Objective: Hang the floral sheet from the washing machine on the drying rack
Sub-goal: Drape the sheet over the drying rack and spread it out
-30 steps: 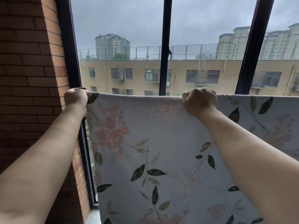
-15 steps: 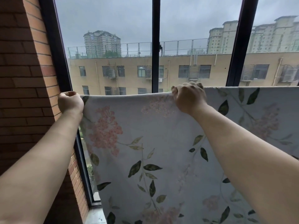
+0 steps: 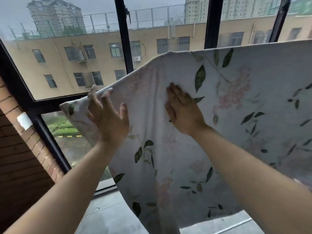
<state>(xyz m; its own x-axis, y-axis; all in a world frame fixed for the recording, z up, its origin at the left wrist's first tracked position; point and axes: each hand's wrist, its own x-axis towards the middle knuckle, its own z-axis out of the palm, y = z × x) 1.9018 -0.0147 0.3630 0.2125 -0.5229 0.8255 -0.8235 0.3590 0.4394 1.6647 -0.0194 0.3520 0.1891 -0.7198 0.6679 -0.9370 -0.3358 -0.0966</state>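
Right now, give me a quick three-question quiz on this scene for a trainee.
1. True or false: the right hand lies flat, fingers straight, on the floral sheet.
2. What stands left of the window frame? A brick wall; B curtain; C door.
3. Fill in: the sheet's print shows pink flowers and green ____.
Key: 1 true; 2 A; 3 leaves.
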